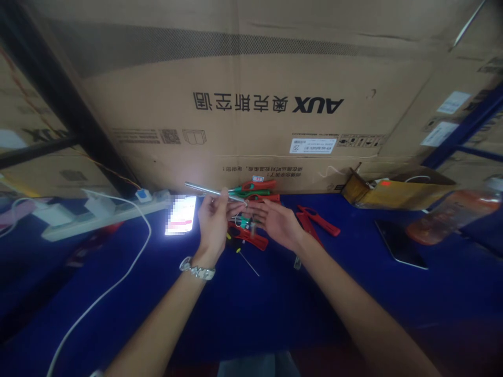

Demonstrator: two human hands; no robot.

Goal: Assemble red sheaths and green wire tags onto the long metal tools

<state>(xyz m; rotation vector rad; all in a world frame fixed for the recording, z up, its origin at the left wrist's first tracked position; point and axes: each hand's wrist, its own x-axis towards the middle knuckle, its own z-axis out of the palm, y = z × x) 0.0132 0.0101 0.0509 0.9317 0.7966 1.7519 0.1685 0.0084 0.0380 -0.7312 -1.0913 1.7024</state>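
Note:
In my left hand (212, 222) is a thin silver metal tube (202, 188), pinched between thumb and fingers and tilted, its free end up to the left. My right hand (277, 222) is closed at the tube's other end, fingertips pressed together; what they hold is too small to make out. Just below the fingers shows a small green part (245, 223) with a thin pale wire. Red plastic handle shells (255, 241) lie under my hands. Behind them are more red and green pieces (259, 192). A thin rod with a yellow end (248, 263) rests nearer me.
Two red pieces (319, 220) lie to the right. Farther right are a dark phone (401, 245), a bottle (448, 215) and a yellow box (408, 189). A lit phone (181, 215) and a power strip (106, 217) are left. A large carton (251, 68) stands behind.

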